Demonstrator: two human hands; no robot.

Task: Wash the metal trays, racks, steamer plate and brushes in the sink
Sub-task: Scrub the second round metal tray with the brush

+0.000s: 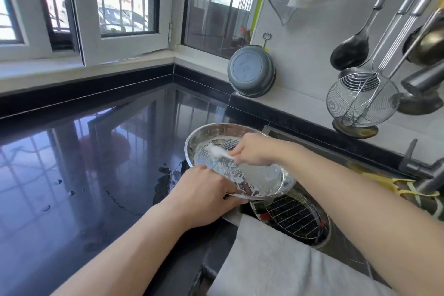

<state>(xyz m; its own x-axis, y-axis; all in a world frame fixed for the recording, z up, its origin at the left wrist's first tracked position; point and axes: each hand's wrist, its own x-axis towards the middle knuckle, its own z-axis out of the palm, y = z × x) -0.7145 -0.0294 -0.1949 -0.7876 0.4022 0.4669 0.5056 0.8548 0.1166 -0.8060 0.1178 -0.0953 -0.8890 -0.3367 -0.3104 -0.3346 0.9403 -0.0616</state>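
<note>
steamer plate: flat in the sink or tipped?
Tipped. The left hand holds the steamer plate by its near rim, its soapy face angled up, above the sink, while the right hand scrubs it.

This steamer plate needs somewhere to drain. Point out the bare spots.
Free: the black counter left of the steamer plate, from the window ledge to the left hand. Crowded: the sink, filled by a rack; the faucet corner.

steamer plate (254, 175) above sink (341, 245) | rack (292, 217) in sink | countertop (96, 163) left
</note>
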